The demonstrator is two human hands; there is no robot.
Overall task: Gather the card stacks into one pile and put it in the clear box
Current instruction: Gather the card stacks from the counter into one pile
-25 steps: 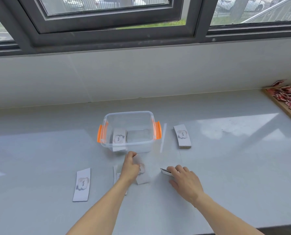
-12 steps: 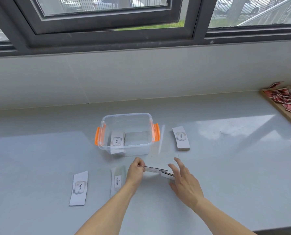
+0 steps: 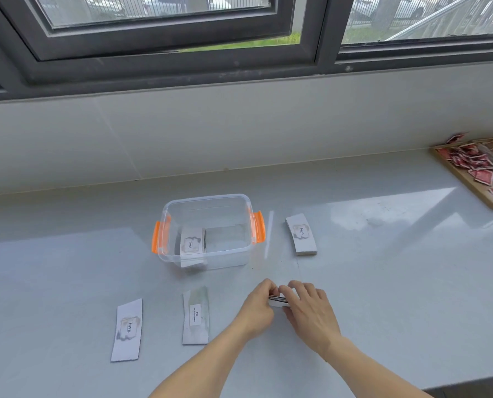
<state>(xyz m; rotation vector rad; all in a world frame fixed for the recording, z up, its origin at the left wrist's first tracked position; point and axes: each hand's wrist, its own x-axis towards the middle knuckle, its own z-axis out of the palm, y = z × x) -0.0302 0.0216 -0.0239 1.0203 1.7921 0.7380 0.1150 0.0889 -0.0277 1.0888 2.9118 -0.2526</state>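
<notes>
A clear box with orange clips stands on the white counter, with one card stack inside at its left. In front of it my left hand and my right hand meet, both gripping a small card stack just above the counter; most of it is hidden by my fingers. Three more stacks lie flat: one at the near left, one left of my hands, one right of the box.
A wooden tray with several red packets sits at the far right by the wall. A thin clear strip lies just right of the box. The counter's front edge runs close below my arms.
My left hand lifted cards from the stack in front of the box and carried them right. Both hands have now closed together on the small stack.
</notes>
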